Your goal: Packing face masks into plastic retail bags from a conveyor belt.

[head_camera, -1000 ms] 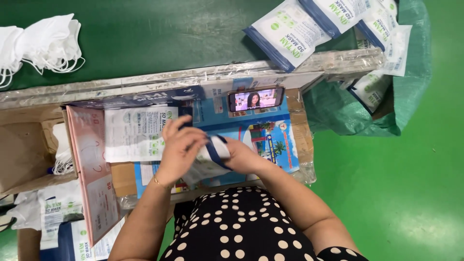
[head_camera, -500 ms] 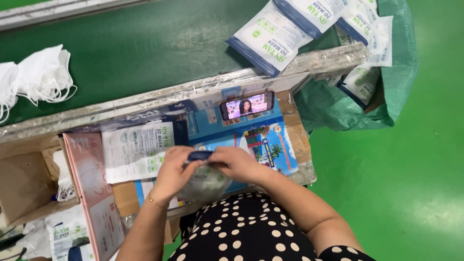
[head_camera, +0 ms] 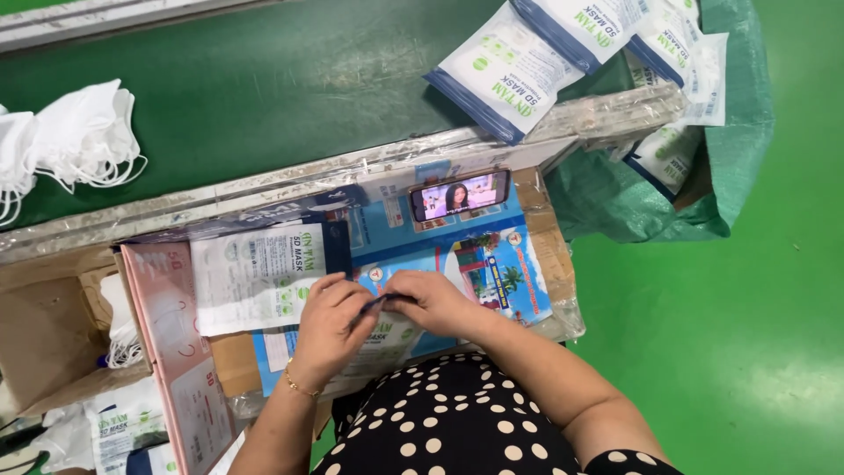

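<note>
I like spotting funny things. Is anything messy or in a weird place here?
Yes. A phone showing a video is propped among the packing things. A white-and-blue mask packet pokes over the green belt's taped edge. Loose white masks lie in a heap. Both hands, left and right, press one packet flat.

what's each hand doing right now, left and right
Left hand: closed, pinching the dark blue top edge of a mask packet.
Right hand: closed on the same packet's top edge.

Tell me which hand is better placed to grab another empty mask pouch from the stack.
Left. The left hand lies right beside the pouch stack; the right hand is farther off, pressing the filled pouch.
</note>
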